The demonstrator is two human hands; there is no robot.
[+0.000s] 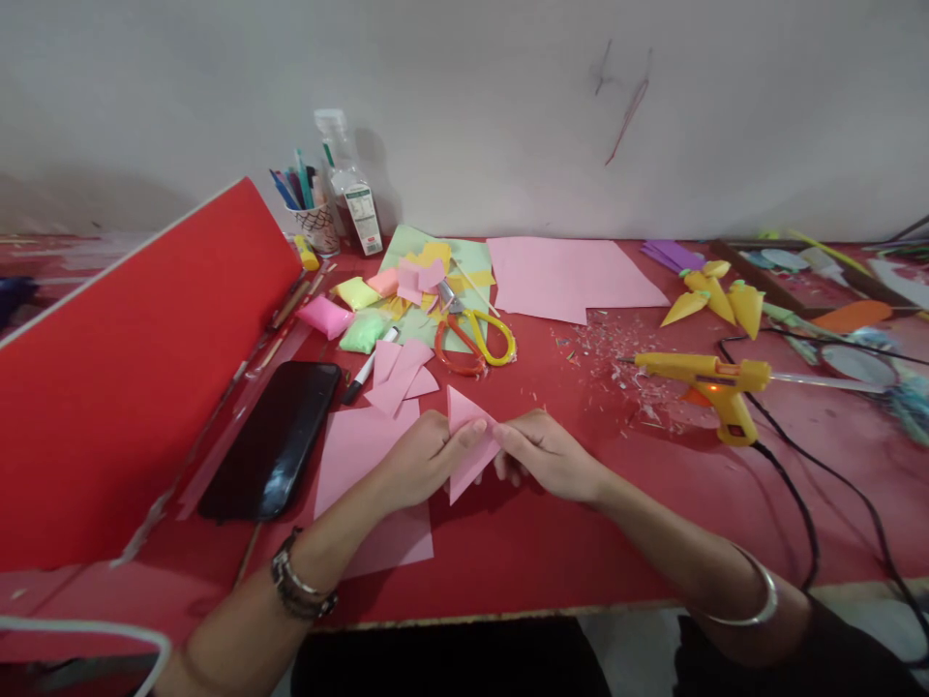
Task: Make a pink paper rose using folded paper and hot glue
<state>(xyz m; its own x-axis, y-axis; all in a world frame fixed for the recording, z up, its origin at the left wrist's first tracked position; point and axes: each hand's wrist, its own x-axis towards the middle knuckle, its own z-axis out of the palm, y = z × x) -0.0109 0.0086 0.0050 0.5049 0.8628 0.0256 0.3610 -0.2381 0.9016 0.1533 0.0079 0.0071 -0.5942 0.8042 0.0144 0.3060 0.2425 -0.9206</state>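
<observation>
A folded pink paper triangle [468, 463] is held between both hands above the front middle of the red table. My left hand [427, 455] pinches its left side, thumb lying on top. At its right corner my right hand [541, 453] grips with thumb and fingers. Beneath my left forearm lies a pink paper sheet [374, 542]. Small cut pink pieces [398, 376] rest just beyond the left hand. Scissors [475, 344] with one orange and one yellow handle lie farther back, their blades partly hidden among paper scraps.
A yellow glue gun [707, 373], its light glowing, lies right with a black cord [791, 484]. A phone [272, 440] and red board [145, 387] are left. Behind stand a pen cup [317, 230] and bottle [355, 198]. Yellow paper cones [715, 295] sit back right.
</observation>
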